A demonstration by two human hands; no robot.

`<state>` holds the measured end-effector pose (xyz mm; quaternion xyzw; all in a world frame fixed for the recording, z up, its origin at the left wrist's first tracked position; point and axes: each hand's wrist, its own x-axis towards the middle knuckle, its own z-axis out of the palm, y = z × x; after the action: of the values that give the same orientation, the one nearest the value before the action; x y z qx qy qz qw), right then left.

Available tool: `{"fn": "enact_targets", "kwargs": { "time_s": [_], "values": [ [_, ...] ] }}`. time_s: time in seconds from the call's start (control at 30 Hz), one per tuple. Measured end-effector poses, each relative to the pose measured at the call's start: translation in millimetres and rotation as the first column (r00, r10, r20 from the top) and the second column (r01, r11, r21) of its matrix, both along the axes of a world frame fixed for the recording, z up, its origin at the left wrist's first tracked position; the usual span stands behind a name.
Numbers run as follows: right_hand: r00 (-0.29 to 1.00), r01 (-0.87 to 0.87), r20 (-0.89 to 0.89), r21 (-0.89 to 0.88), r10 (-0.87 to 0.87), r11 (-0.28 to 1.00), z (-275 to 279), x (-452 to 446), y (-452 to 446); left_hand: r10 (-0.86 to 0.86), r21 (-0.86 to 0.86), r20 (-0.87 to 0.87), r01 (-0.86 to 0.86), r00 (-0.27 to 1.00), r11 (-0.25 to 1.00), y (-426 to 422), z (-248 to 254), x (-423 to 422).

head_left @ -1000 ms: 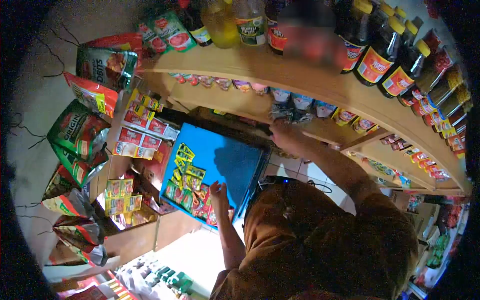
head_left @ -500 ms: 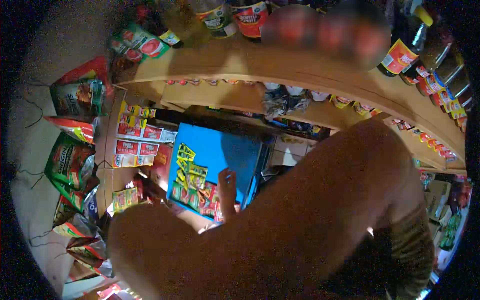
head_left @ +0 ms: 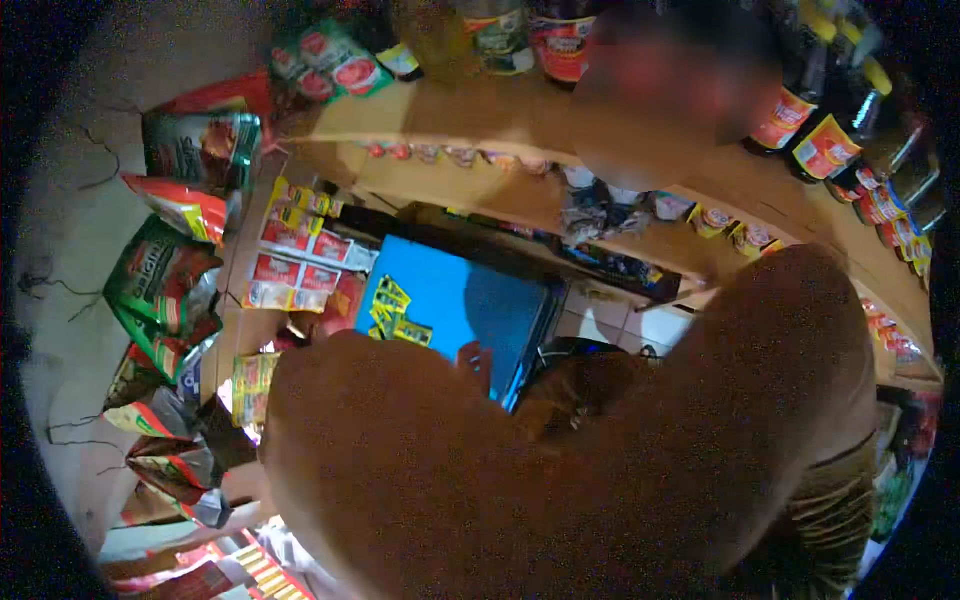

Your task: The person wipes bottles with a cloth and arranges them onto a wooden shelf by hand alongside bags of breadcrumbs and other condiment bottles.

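A blue flat-topped box or board (head_left: 425, 280) lies low in the middle of the head view. Several yellow sachets (head_left: 391, 296) are spread on its left part. My right hand (head_left: 475, 366) is over the blue surface, right of the sachets. Its fingertips look slightly apart, and I see nothing held in them; the rest of the hand is behind my raised leg (head_left: 400, 450). My left hand does not show. The near edge of the blue surface is also covered by my legs.
A wooden shelf (head_left: 430, 110) curves across the top, holding bottles (head_left: 826, 145) and packets. Seasoning pouches (head_left: 165, 275) hang on the left wall. Red-and-white sachet strips (head_left: 290, 283) hang beside the blue surface. Tiled floor (head_left: 600, 315) shows to its right.
My view has shifted, and my legs now cover the red and green packets on the blue surface. My right hand and forearm are more hidden than before.
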<state>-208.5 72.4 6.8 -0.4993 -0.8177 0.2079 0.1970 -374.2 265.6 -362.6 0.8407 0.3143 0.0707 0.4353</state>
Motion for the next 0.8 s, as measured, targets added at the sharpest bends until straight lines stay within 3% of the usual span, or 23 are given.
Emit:
{"fn": "enact_targets", "kwargs": {
  "time_s": [0.3,0.4,0.5,0.6,0.63,0.7,0.8],
  "values": [
    [0.998,0.057,0.006,0.093,-0.057,0.994,5,11,-8,0.04,-0.048,-0.035,-0.042,0.999,0.998,2,-4,-3],
    [0.936,0.342,0.028,0.145,-0.35,0.928,-17,38,-5,0.056,-0.106,-0.041,-0.06,0.998,0.993,0,-8,-7],
    [0.637,0.736,0.078,0.237,-0.767,0.635,-106,86,5,0.082,-0.125,-0.055,-0.089,0.995,0.988,-7,-3,-4],
    [0.22,0.831,0.168,0.485,-0.961,0.274,-203,126,-4,0.075,-0.089,-0.059,-0.08,0.995,0.993,-3,-3,-9],
    [0.23,0.94,0.066,0.242,-0.971,0.239,-198,121,-16,0.064,-0.085,-0.062,-0.069,0.996,0.994,-3,-8,-8],
    [0.093,0.955,0.318,0.239,-0.944,0.175,-239,125,-26,0.047,-0.011,-0.088,-0.048,0.995,0.999,-7,5,-1],
    [0.009,0.959,0.392,0.258,-0.92,0.119,-294,143,-34,0.045,-0.019,-0.079,-0.047,0.996,0.999,-7,18,9]
  ]
}}
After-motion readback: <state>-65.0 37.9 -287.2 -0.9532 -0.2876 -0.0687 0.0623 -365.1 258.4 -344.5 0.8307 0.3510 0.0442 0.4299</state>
